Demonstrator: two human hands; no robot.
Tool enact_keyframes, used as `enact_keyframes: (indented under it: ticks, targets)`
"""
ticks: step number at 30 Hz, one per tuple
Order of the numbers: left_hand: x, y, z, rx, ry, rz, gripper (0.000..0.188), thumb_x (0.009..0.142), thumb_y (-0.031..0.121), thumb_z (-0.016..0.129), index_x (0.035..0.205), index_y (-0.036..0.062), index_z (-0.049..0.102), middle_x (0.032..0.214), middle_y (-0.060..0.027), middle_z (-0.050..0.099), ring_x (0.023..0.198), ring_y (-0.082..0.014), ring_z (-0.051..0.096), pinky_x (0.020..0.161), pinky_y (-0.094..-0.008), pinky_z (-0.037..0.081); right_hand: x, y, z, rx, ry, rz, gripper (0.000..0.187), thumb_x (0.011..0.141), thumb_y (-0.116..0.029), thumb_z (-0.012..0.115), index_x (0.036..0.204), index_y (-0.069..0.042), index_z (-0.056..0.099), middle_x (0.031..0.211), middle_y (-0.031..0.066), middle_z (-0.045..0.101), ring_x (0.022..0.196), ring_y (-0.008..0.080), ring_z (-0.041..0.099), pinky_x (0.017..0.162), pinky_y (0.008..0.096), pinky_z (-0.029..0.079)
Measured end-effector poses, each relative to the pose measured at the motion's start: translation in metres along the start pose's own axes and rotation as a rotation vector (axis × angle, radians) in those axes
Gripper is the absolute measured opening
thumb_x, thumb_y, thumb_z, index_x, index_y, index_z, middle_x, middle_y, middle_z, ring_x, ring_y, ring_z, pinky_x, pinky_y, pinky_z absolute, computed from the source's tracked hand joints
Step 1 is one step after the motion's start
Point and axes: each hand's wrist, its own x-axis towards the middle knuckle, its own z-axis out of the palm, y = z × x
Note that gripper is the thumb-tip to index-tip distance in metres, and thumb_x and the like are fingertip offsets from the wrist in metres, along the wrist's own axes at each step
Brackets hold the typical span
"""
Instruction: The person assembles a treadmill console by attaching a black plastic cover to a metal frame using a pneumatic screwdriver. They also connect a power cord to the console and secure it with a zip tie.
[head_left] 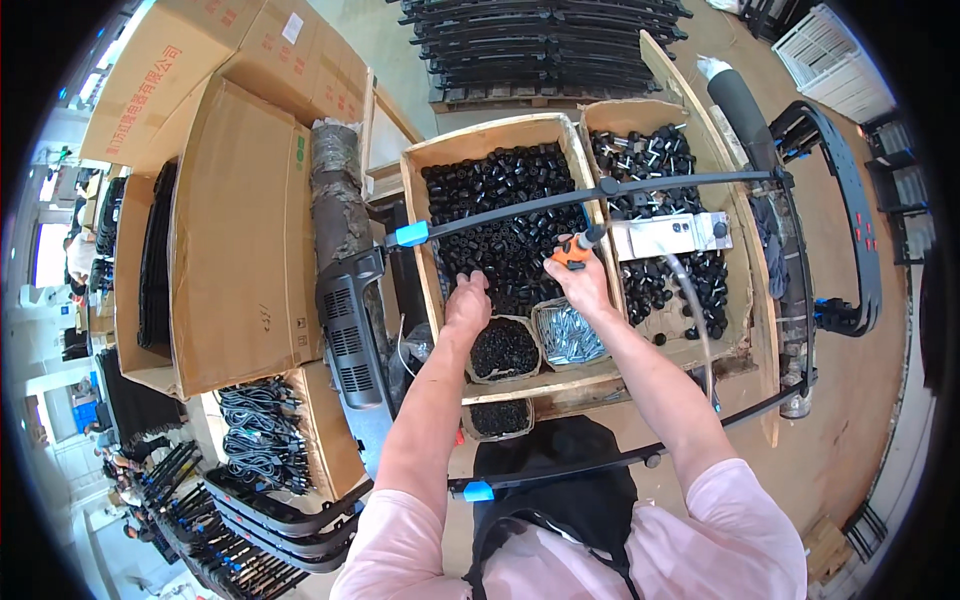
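My left hand [468,302] is over a heap of small black plastic caps [500,200] in a wooden bin [408,200]. Its fingers are drawn together and its fingertips reach down to the caps; whatever they pinch is hidden. My right hand [584,280] is wrapped round an orange and black air-driven tool [573,250], and a clear hose [692,295] runs nearby. Across the bin, ahead of both hands, lies the far bar of a black frame [500,213] with blue tape [411,235] on it. Its near bar [570,475] crosses in front of my body.
Near my wrists sit a tub of small black screws [504,350] and a tub of silver bolts [572,333]. Black-headed bolts fill the right bin [640,150], with a white phone box [672,236] on top. Left stand a grey machine [350,340] and a large cardboard box [240,240].
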Motion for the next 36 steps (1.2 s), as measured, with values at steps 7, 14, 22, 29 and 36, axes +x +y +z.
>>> enact_keyframes:
  ticks: [7, 14, 22, 29, 36]
  targets:
    - [-0.004, 0.004, 0.01, 0.099, 0.074, -0.064, 0.038, 0.099, 0.027, 0.068, 0.124, 0.0, 0.059, 0.129, -0.0244, 0.063, 0.116, -0.0441, 0.069, 0.097, -0.0542, 0.057, -0.001, -0.025, -0.022, -0.543, -0.338, 0.232, 0.036, 0.088, -0.025, 0.074, 0.116, -0.003, 0.072, 0.111, 0.0222, 0.078, 0.104, 0.0379, 0.076, 0.096, 0.047, 0.058]
    - [0.011, 0.001, 0.006, 0.206, -0.009, -0.021, 0.043, 0.104, 0.041, 0.066, 0.123, 0.0031, 0.059, 0.124, -0.0212, 0.071, 0.112, -0.0407, 0.073, 0.093, -0.0531, 0.06, -0.073, 0.003, -0.027, -1.301, -0.611, -0.111, 0.022, 0.089, -0.016, 0.062, 0.098, 0.0, 0.076, 0.1, 0.0248, 0.077, 0.094, 0.0428, 0.076, 0.089, 0.0514, 0.061]
    - [0.003, -0.006, 0.014, -0.385, 0.043, -0.02, 0.036, 0.105, 0.03, 0.064, 0.128, 0.0027, 0.061, 0.109, -0.0219, 0.075, 0.101, -0.0388, 0.075, 0.089, -0.0512, 0.058, -0.076, 0.042, -0.032, -1.303, -0.61, -0.249, 0.023, 0.094, -0.012, 0.055, 0.097, -0.005, 0.076, 0.099, 0.0207, 0.078, 0.095, 0.0371, 0.078, 0.084, 0.0481, 0.063]
    - [-0.095, 0.008, -0.043, -1.245, -0.21, -0.074, 0.033, 0.111, 0.017, 0.057, 0.14, 0.0013, 0.053, 0.1, -0.0067, 0.068, 0.08, -0.0115, 0.062, 0.068, -0.0278, 0.054, -0.071, 0.062, -0.029, -1.263, -0.543, -0.268, 0.02, 0.089, -0.009, 0.058, 0.092, -0.002, 0.076, 0.093, 0.0256, 0.077, 0.092, 0.0428, 0.077, 0.083, 0.0528, 0.062]
    - [-0.205, -0.004, -0.059, -1.58, -0.272, -0.119, 0.035, 0.114, 0.014, 0.054, 0.144, -0.0014, 0.046, 0.116, -0.0142, 0.068, 0.09, -0.0163, 0.068, 0.08, -0.0317, 0.061, -0.063, 0.071, -0.023, -1.103, -0.434, -0.145, 0.023, 0.095, -0.016, 0.061, 0.109, 0.001, 0.068, 0.096, 0.03, 0.075, 0.097, 0.0478, 0.073, 0.089, 0.0558, 0.058]
